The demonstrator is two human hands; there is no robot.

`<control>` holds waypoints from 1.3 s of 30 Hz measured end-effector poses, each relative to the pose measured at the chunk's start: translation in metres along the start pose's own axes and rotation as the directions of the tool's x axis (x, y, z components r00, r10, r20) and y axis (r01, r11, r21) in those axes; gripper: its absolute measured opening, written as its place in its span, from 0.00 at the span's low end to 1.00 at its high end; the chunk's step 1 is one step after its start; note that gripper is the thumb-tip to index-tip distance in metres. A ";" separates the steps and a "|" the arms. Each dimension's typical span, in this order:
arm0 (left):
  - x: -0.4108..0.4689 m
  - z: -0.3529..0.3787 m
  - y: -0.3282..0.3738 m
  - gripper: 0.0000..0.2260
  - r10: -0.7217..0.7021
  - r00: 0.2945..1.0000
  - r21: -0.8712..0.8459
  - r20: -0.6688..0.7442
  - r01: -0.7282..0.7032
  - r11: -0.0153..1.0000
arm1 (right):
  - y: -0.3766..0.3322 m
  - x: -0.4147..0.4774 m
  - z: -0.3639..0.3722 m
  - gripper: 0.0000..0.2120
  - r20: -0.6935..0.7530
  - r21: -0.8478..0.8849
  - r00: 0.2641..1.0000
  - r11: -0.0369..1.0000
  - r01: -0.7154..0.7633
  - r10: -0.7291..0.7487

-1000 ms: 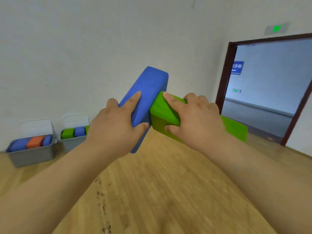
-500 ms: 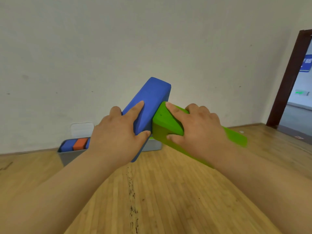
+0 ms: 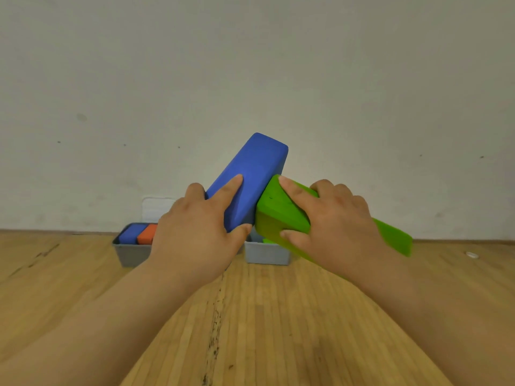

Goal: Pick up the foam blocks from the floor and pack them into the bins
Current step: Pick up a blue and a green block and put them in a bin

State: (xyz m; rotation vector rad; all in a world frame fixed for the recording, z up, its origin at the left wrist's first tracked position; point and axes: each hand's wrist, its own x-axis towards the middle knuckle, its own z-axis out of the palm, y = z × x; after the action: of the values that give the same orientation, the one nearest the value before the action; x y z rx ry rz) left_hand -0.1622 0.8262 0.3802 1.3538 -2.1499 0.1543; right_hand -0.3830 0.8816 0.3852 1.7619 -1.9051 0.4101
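- Fingers (image 3: 229,188) of left hand (image 3: 195,235) are gripping blue block (image 3: 252,168).
- Fingers (image 3: 296,196) of right hand (image 3: 334,227) are gripping green block (image 3: 271,208).
- Left bin (image 3: 131,253) and right bin (image 3: 267,254) are sitting far behind.

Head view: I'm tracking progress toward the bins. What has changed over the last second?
The view swung left: the doorway has left the frame, and the left bin and right bin, earlier at the far left, now sit straight ahead, partly behind the hands. Unchanged: the left hand grips the blue block, the right hand grips the green block, and the blocks touch as before.
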 end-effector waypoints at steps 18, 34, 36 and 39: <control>0.302 0.253 -0.070 0.34 0.011 0.986 -0.051 0.165 -0.003 0.999 | 0.103 0.266 0.261 0.42 0.176 -0.076 0.970 0.985 -0.155 0.166; 0.530 0.468 -0.205 0.35 -0.116 0.944 -0.092 0.308 0.152 0.984 | 0.145 0.501 0.521 0.40 0.403 0.043 0.865 0.938 -0.344 0.299; 0.553 0.503 -0.210 0.35 -0.158 0.929 -0.073 0.335 0.193 0.978 | 0.161 0.527 0.564 0.40 0.439 0.076 0.852 0.933 -0.351 0.285; 0.592 0.559 -0.215 0.35 -0.220 0.916 -0.051 0.337 0.251 0.967 | 0.192 0.570 0.633 0.41 0.489 0.128 0.834 0.924 -0.360 0.257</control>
State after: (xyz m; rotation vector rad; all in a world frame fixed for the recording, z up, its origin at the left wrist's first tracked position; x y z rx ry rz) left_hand -0.3944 0.0386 0.1925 1.6651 -2.1990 -0.2843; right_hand -0.6911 0.0854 0.2003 1.8032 -2.5986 0.3362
